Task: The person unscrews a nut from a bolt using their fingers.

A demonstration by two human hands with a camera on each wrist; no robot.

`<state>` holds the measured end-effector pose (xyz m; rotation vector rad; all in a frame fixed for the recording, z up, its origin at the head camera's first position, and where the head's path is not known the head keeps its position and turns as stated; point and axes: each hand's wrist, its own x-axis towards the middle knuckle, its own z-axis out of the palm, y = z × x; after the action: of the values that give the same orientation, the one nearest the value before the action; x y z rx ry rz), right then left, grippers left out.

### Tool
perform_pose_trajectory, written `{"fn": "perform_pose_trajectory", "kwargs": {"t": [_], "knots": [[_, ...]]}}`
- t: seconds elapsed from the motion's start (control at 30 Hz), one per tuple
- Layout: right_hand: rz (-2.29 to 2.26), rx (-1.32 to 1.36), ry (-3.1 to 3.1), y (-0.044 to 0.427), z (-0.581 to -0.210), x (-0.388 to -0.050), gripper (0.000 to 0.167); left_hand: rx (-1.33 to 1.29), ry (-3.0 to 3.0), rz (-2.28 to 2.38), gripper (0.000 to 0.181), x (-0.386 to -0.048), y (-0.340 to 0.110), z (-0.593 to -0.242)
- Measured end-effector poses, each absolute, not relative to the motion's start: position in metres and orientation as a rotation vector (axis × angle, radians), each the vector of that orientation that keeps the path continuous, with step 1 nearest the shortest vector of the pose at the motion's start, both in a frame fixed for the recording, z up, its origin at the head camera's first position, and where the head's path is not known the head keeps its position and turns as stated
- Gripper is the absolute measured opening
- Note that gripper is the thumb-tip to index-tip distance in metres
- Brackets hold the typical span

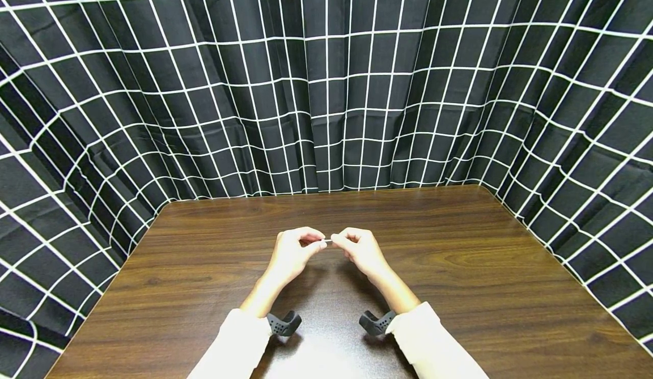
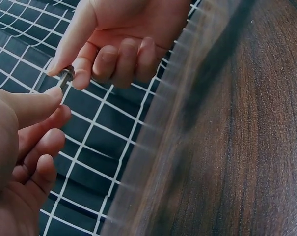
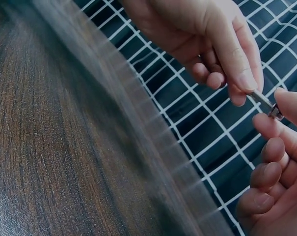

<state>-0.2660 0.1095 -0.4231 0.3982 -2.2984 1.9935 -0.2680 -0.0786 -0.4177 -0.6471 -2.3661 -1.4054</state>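
Above the middle of the table, a small metal bolt (image 1: 328, 241) spans the short gap between my two hands. My left hand (image 1: 295, 250) pinches its shaft end between thumb and forefinger. The thumb and forefinger of my right hand (image 1: 363, 251) grip the thicker end. In the left wrist view the bolt (image 2: 66, 77) shows a wider metal piece at the right-hand end. Close up in the right wrist view, the bolt's (image 3: 261, 100) thick end looks dark; whether it is a head or a nut I cannot tell. The other fingers of both hands are loosely curled.
Below the hands is a brown wood-grain table (image 1: 204, 265). A black curtain with a white grid (image 1: 326, 84) surrounds its back and sides. Dark wrist straps (image 1: 285, 323) show at both white sleeves (image 1: 237, 339).
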Motion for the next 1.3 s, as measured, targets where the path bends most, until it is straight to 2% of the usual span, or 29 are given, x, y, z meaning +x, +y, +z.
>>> {"fn": "perform_pose_trajectory", "kwargs": {"t": [0.17, 0.57, 1.3], "knots": [[2.012, 0.393, -2.290, 0.1097, -0.4222, -0.2653, 0.020, -0.662, -2.362, -1.399, 0.014, -0.2695, -0.0787, -0.4185], [1.975, 0.476, -2.215, 0.1096, -0.4264, -0.2671, 0.011, -0.657, -2.378, -1.343, 0.010, -0.2692, -0.0808, -0.4152], [2.005, 0.563, -2.187, 0.1111, -0.4205, -0.2651, 0.030, -0.647, -2.389, -1.343, 0.008, -0.2698, -0.0806, -0.4153]]}}
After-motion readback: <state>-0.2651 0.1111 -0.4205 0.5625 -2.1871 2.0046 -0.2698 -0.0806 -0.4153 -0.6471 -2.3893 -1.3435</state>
